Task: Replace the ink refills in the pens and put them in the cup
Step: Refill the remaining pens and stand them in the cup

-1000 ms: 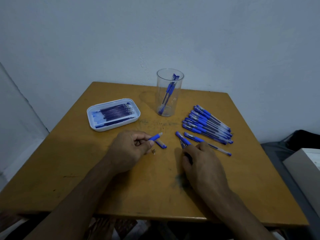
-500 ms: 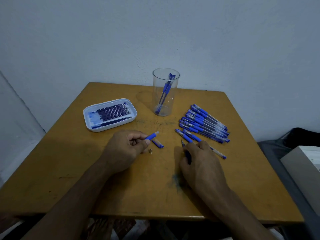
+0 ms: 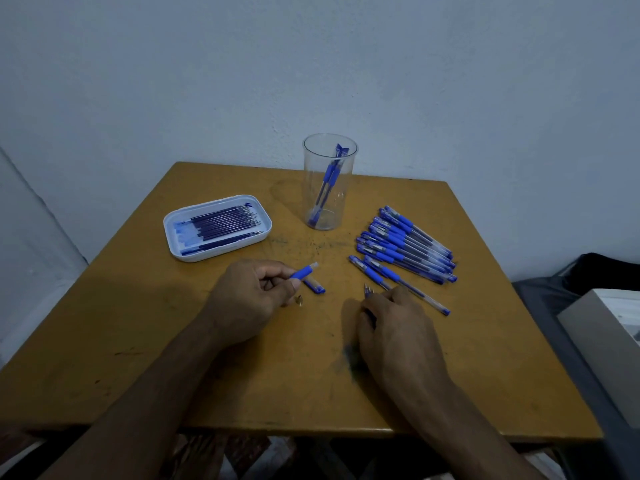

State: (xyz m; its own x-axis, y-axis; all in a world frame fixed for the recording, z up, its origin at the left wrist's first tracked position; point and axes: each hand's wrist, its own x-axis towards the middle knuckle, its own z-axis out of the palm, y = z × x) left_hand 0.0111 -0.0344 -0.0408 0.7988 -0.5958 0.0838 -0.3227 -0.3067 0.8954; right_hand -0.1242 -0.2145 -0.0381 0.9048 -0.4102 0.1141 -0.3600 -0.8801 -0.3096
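My left hand point(image 3: 249, 299) grips a blue pen barrel point(image 3: 304, 271) whose open end points up and right. A blue pen cap point(image 3: 315, 285) and a small metal tip point(image 3: 299, 300) lie on the table just beside that hand. My right hand point(image 3: 398, 327) rests on the table with its fingers curled round thin refills point(image 3: 367, 291) whose tips stick out to the upper left. The clear cup point(image 3: 329, 181) stands at the back centre with pens inside. A white tray point(image 3: 180, 220) of dark refills sits at the left. A pile of blue pens point(image 3: 405, 244) lies at the right.
The brown wooden table point(image 3: 138, 341) stands against a pale wall. Two separate pens point(image 3: 398, 282) lie just above my right hand. A light box point(image 3: 609, 341) and a dark bag point(image 3: 602, 271) are beyond the table's right edge.
My right hand has shifted slightly along the table near the loose pens, still holding the refills. My left hand keeps the barrel in about the same place.
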